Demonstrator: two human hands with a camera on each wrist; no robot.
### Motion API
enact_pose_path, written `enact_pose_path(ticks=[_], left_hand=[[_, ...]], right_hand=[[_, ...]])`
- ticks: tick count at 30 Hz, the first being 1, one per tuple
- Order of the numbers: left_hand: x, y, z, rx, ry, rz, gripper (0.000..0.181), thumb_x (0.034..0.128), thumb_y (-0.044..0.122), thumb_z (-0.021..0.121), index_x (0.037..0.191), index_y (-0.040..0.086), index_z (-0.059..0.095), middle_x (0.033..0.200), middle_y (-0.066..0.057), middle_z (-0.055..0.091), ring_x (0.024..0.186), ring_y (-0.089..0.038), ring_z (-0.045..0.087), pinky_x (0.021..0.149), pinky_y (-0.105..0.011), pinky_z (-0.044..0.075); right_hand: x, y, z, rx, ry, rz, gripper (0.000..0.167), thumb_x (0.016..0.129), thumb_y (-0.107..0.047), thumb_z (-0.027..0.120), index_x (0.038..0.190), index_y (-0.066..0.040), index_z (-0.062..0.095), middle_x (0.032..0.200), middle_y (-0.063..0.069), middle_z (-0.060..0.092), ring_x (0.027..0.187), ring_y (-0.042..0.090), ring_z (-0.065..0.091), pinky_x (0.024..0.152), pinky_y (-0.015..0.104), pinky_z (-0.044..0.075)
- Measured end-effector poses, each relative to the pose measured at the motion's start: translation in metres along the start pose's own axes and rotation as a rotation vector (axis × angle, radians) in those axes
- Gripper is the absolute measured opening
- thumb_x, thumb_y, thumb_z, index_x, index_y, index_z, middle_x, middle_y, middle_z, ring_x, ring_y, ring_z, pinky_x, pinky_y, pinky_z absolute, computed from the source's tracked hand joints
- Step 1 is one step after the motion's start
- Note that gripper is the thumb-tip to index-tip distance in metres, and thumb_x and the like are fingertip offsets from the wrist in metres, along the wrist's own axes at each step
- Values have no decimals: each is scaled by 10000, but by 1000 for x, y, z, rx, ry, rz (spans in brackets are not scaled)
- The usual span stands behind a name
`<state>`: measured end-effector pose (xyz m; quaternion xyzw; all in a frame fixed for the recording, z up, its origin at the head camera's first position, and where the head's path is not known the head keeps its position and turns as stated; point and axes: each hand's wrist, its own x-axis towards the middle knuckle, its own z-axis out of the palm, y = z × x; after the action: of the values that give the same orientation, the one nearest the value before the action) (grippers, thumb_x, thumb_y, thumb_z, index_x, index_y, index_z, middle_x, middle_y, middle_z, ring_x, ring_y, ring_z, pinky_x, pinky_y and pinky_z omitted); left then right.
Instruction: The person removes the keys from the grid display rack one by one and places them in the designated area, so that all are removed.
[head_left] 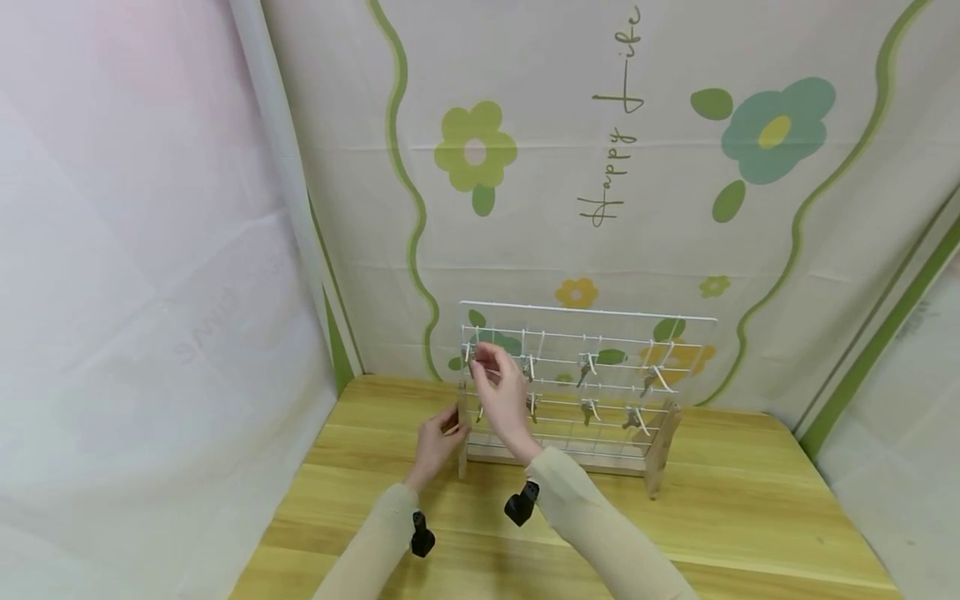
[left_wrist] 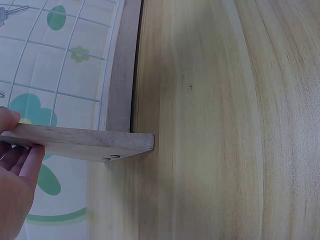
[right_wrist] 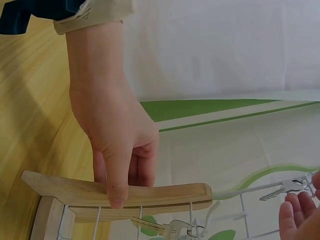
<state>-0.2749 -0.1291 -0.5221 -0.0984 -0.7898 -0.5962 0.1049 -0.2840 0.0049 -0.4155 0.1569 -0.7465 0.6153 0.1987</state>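
A white wire grid rack [head_left: 592, 313] with wooden side posts stands on the table, with several keys [head_left: 587, 367] hanging from its white hooks. My left hand [head_left: 437, 446] grips the left wooden post [right_wrist: 165, 196], thumb on one face and fingers on the other. At the upper left hook my right hand [head_left: 501, 396] has thumb and fingers curled at the ring of a silver key [right_wrist: 285, 188]. The right wrist view cuts off much of that hand. Lower on the left side, another key [right_wrist: 172, 228] hangs by its ring.
The rack stands near the back of the wooden table [head_left: 750, 533]. Behind it hangs a flowered curtain [head_left: 540, 242], and pale cloth [head_left: 150, 292] closes the left side. The rack's right wooden post [head_left: 662, 450] reaches down to the tabletop.
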Motion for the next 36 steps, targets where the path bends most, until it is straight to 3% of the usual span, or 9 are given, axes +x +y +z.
enact_pose_path(ticks=[3,11,23,30,36], left_hand=[[-1,2,-1,-9,-1,-1,426,902,-57,653,1306,-149,557,1234,-351,627,1155,-490,624,927,-491,581],[12,-42,9,-15,36,-16,452,897,-11,688,1330,-82,576,1261,-295,643,1174,-427,639,946,-430,585],[11,-45,8,-10,31,4,452,897,-12,688,1324,-100,572,1251,-310,641,1160,-451,637,929,-450,589],[12,-44,9,-11,25,-52,473,901,-2,688,1359,-33,573,1287,-251,647,1196,-396,635,960,-407,580],[13,-45,8,-13,28,-48,479,904,8,689,1364,-37,565,1306,-259,631,1202,-404,628,954,-414,583]], right_hand=[[2,0,2,-18,11,-6,287,956,-87,634,1236,-25,638,1128,141,686,1026,270,691,909,353,616],[6,-3,5,-52,14,23,224,937,-88,659,1160,-60,665,1098,106,697,971,239,697,866,317,621],[9,-4,7,-54,26,65,98,921,-84,683,1008,-39,677,1014,117,717,918,247,709,823,325,630],[8,-3,7,-78,32,51,69,928,-86,666,973,-38,688,994,116,716,902,227,694,800,283,626],[6,-4,5,-47,14,25,44,927,-82,662,947,-46,675,975,121,720,894,243,706,790,291,630]])
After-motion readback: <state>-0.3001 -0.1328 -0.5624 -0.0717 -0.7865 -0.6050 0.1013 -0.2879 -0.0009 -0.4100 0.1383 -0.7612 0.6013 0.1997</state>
